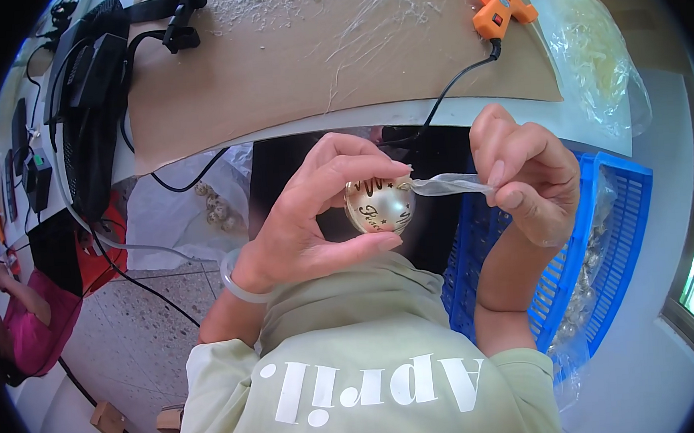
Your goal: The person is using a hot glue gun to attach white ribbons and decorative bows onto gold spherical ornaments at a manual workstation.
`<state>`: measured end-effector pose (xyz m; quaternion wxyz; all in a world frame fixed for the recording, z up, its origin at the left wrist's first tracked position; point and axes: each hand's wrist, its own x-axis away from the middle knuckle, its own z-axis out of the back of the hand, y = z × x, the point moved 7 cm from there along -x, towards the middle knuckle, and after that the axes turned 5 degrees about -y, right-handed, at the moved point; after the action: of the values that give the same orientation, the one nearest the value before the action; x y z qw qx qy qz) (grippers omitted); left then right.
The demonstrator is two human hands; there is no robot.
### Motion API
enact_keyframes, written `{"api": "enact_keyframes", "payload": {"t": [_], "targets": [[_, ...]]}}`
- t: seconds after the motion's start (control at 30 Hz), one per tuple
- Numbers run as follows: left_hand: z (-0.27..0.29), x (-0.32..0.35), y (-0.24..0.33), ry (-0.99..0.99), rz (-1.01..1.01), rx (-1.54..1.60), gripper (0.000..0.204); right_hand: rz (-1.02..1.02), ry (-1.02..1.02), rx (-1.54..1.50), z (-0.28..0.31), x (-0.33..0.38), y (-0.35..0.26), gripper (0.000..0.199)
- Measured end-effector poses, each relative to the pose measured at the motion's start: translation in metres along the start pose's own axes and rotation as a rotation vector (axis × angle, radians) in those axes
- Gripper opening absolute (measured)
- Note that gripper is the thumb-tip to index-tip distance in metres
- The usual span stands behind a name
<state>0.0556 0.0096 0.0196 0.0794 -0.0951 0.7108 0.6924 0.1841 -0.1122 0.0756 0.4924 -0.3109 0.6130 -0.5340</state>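
A shiny pale-gold bauble (387,210) with dark lettering and small stars is gripped between the thumb and fingers of my left hand (302,207). From its right side, near the top cap, a sheer whitish ribbon (451,183) runs out sideways. My right hand (525,176) pinches the far end of that ribbon between thumb and fingertips. The ribbon is stretched out and looks slightly twisted. Both hands hover in front of my body, just short of the table edge. How the ribbon joins the bauble is too small to make out.
An orange glue gun (501,4) lies on the brown cardboard (336,64), which carries glue strands and white scraps. Clear plastic bags (593,54) sit at right. A blue crate (595,255) stands beside my right arm. Another person in pink (45,326) sits far left, near black cables.
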Motion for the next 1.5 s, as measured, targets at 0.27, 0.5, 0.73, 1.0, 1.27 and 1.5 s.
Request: {"api": "enact_keyframes", "payload": {"t": [0.27, 0.5, 0.73, 1.0, 1.27, 1.5], "targets": [[-0.011, 0.002, -0.010, -0.081, 0.098, 0.050, 0.052, 0.005, -0.034, -0.115, 0.004, -0.009, 0.005, 0.022], [-0.012, 0.000, -0.013, -0.088, 0.075, 0.123, 0.052, -0.009, 0.009, -0.178, 0.010, -0.010, 0.015, 0.019], [-0.010, 0.004, -0.017, -0.031, 0.139, 0.198, 0.056, -0.107, 0.177, -0.109, 0.020, -0.005, 0.026, 0.016], [-0.012, 0.004, -0.009, -0.041, 0.098, 0.101, 0.058, -0.233, 0.234, -0.023, 0.015, -0.011, 0.035, 0.019], [-0.012, 0.002, 0.009, 0.062, -0.027, 0.117, 0.059, -0.383, 0.180, -0.019, -0.004, -0.019, 0.053, 0.018], [-0.012, -0.001, 0.017, 0.053, -0.116, 0.152, 0.062, -0.417, 0.100, 0.088, -0.021, -0.019, 0.055, 0.016]]}}
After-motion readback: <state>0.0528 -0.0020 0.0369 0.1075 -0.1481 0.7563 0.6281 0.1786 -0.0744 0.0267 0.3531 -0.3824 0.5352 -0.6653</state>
